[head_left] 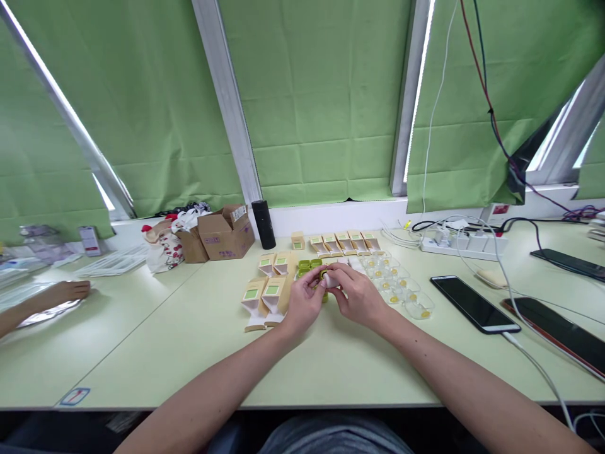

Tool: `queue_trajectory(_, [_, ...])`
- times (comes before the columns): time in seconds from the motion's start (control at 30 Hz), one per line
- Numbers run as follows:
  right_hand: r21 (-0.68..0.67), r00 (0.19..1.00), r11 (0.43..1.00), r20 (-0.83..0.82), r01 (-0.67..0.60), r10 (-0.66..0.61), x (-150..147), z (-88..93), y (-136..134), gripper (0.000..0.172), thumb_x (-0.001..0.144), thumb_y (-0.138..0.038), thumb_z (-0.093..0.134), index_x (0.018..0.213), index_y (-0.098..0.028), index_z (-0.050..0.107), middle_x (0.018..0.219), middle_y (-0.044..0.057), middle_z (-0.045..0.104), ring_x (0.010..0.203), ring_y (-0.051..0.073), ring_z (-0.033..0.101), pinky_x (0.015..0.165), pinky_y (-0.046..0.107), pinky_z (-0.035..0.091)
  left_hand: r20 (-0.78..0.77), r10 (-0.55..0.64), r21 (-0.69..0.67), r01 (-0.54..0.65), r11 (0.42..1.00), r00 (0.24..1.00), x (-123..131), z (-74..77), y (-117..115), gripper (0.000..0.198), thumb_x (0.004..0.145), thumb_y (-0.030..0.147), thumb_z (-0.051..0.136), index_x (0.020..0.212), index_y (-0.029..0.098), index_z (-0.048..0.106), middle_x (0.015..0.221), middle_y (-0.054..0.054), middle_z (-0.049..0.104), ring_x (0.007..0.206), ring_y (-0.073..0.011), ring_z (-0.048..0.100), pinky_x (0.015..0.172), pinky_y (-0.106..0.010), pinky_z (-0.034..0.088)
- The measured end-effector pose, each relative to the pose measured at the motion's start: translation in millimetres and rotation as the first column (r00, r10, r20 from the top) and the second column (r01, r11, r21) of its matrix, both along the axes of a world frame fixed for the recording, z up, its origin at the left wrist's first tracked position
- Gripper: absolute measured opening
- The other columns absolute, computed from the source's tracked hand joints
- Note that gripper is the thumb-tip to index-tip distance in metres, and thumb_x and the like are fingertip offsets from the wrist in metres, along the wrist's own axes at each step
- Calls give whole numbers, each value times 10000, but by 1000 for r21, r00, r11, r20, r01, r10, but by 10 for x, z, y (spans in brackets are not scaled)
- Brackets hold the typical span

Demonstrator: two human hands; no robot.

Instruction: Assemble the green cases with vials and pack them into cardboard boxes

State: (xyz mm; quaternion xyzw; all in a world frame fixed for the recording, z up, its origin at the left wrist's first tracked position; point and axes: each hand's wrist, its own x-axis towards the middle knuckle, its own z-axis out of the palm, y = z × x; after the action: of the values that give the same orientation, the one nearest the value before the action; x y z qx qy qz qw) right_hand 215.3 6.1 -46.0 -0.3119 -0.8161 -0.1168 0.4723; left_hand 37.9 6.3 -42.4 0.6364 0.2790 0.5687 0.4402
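In front of me, my left hand (304, 301) and my right hand (358, 294) meet with fingers pinched. Between them is a small green-and-white item (324, 275) with a dark round spot; fingers cover most of it. Just behind the hands, several small green square pieces (309, 263) sit in a cluster. Left of my left hand stand several opened small cartons (273, 291) with green windows, flaps facing me. Beside my right hand lie clear plastic trays (390, 284) with yellow round spots. Part of the green cluster is hidden behind my fingers.
More small cartons (343, 244) line the back. A black cylinder (263, 224) and a cardboard box (227, 233) stand back left. At right are a phone (474, 304) on a cable and a power strip (463, 246). Another person's hand (69, 292) rests at far left.
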Motion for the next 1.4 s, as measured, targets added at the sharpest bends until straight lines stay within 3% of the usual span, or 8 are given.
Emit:
queue_trajectory(0.17, [13,1000,1000,15,15,-15,-16,5,-3,284,982,-76,542,1213,-230,604,1274,155,724,1154,292,739,889,436,669,5,13,9,-13,1000,1000,0,1,24,471,923,410,805,1306,144,738,1256,-162,789,1136,-269,763,993,-371,632])
queue_trajectory(0.37, [23,998,998,40,57,-57,-45,10,-28,304,972,-67,522,1217,-223,611,1285,164,716,1062,287,756,759,393,670,-7,40,5,-40,999,999,0,-15,41,494,911,403,807,1321,136,739,1257,-168,787,1134,-281,764,985,-389,638])
queue_trajectory(0.63, [12,998,1000,-61,9,-8,15,-79,47,423,980,-90,553,1383,-217,560,1355,183,692,1244,324,710,968,497,672,13,-63,-30,64,998,998,-22,-46,44,736,866,476,868,1479,135,644,1447,-199,702,1374,-336,657,1149,-437,558])
queue_trajectory(0.83, [7,997,1000,-71,-15,15,-2,-88,25,539,974,-96,557,1499,-210,513,1378,186,682,1287,335,684,1008,530,664,-13,-18,-32,17,999,1000,6,-43,61,743,840,502,879,1458,149,667,1341,-171,756,1252,-314,714,1050,-413,606])
queue_trajectory(1.07, [23,996,999,-88,-23,25,-8,-106,32,442,1007,-101,531,1429,-202,612,1348,176,710,1257,310,708,1022,500,662,-93,44,-31,-47,998,995,-6,-29,49,719,878,529,831,1448,120,677,1106,-109,774,1037,-233,715,927,-356,616])
queue_trajectory(1.4, [32,994,999,-100,-29,33,-29,-114,54,402,1035,-129,539,1416,-213,638,1314,170,734,1204,307,737,973,482,680,-146,74,3,-75,997,987,-12,8,15,684,911,536,788,1437,112,685,1136,-126,775,1046,-240,721,921,-349,621])
